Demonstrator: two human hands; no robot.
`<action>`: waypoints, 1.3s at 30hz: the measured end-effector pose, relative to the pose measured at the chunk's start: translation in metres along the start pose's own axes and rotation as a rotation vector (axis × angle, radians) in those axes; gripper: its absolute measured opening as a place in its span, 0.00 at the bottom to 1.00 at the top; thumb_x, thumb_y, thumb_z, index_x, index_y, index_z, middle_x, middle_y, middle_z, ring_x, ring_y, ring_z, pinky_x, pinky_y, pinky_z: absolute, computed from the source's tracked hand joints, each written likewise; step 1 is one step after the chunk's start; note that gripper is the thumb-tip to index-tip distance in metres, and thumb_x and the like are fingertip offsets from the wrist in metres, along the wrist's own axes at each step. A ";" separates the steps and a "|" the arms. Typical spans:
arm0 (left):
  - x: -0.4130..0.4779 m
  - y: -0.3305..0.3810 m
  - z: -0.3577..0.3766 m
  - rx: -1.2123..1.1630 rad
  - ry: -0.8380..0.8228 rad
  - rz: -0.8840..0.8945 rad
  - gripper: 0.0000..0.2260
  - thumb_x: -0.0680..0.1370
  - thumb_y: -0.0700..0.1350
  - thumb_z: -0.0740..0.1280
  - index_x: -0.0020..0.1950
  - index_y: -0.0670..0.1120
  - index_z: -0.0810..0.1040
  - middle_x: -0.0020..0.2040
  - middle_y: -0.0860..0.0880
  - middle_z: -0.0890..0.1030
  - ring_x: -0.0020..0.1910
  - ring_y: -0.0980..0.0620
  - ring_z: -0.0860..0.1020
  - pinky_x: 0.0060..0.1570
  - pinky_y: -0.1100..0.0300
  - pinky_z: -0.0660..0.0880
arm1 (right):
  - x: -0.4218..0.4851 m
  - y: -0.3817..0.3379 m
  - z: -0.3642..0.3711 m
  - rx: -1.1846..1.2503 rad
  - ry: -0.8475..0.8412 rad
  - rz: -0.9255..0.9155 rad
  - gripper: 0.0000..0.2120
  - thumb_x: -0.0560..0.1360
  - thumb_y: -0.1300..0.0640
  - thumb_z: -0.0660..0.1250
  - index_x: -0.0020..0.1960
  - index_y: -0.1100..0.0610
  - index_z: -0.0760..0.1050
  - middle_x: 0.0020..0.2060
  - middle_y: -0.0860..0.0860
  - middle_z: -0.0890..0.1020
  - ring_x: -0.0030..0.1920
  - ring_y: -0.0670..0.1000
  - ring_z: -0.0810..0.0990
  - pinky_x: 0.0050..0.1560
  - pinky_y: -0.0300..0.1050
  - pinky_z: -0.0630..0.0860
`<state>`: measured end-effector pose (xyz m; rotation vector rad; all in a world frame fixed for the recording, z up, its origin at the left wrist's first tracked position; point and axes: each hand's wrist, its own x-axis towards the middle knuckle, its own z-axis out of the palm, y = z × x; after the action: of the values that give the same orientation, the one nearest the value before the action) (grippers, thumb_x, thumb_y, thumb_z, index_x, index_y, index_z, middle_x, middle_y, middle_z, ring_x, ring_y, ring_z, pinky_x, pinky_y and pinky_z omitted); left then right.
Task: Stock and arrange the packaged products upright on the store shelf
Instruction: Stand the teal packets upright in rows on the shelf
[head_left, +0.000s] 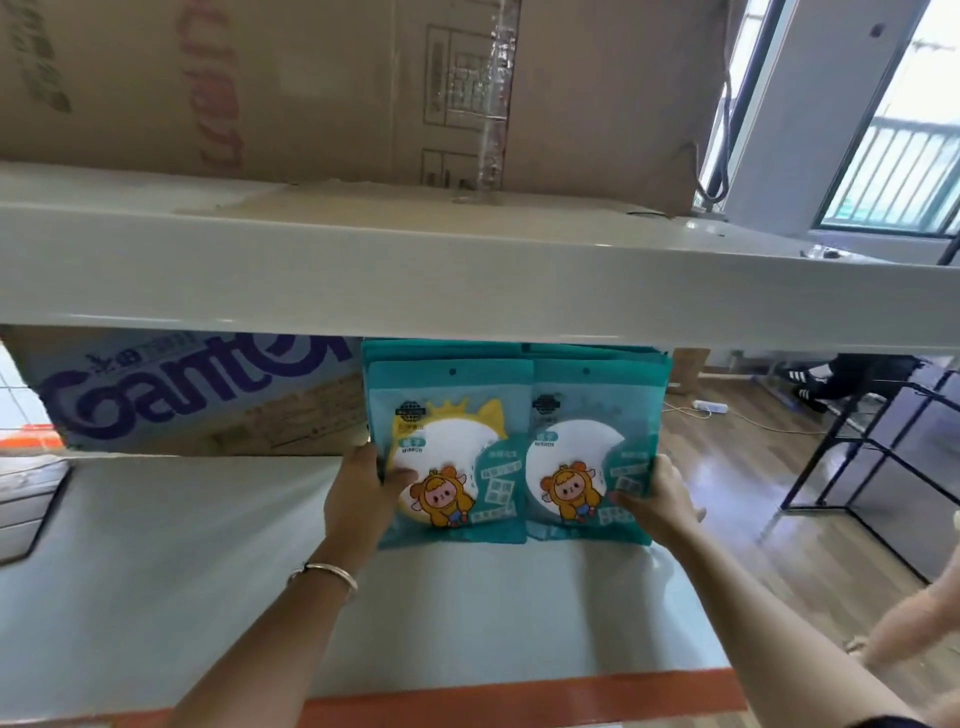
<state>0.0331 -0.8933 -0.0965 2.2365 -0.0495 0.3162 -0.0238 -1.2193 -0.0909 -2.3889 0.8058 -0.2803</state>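
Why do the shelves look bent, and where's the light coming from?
Head view: the wide-angle lens bows the upper shelf and stretches the edges; daylight from the window at right is washed out; the packets are fairly sharp, though their small print blurs.

Before me the pale shelf (467, 613) carries two side-by-side rows of upright teal mirror packets (587, 400), touching a purple-lettered cardboard box (208, 400) on their left.
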 end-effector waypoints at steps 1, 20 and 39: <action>-0.001 0.001 0.002 0.009 0.021 -0.009 0.15 0.72 0.50 0.71 0.52 0.43 0.73 0.48 0.47 0.76 0.45 0.47 0.76 0.41 0.54 0.73 | 0.001 0.002 0.001 -0.008 0.014 -0.006 0.25 0.67 0.49 0.74 0.56 0.55 0.66 0.53 0.53 0.75 0.55 0.57 0.75 0.48 0.49 0.61; -0.017 -0.008 0.018 -0.032 0.197 -0.149 0.23 0.70 0.51 0.74 0.56 0.40 0.71 0.52 0.43 0.72 0.49 0.44 0.73 0.47 0.48 0.75 | -0.009 0.023 0.013 -0.044 0.233 -0.064 0.20 0.68 0.45 0.72 0.48 0.55 0.66 0.48 0.53 0.73 0.47 0.55 0.73 0.50 0.53 0.67; -0.080 0.015 0.064 0.479 -0.478 0.515 0.24 0.82 0.55 0.50 0.76 0.49 0.56 0.78 0.52 0.53 0.76 0.54 0.51 0.73 0.60 0.48 | -0.055 0.022 0.053 -0.353 -0.016 -0.536 0.26 0.73 0.47 0.47 0.59 0.55 0.76 0.55 0.52 0.77 0.57 0.56 0.73 0.58 0.50 0.70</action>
<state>-0.0331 -0.9579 -0.1437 2.7060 -0.8963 0.0545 -0.0582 -1.1748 -0.1473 -2.9107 0.1973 -0.3516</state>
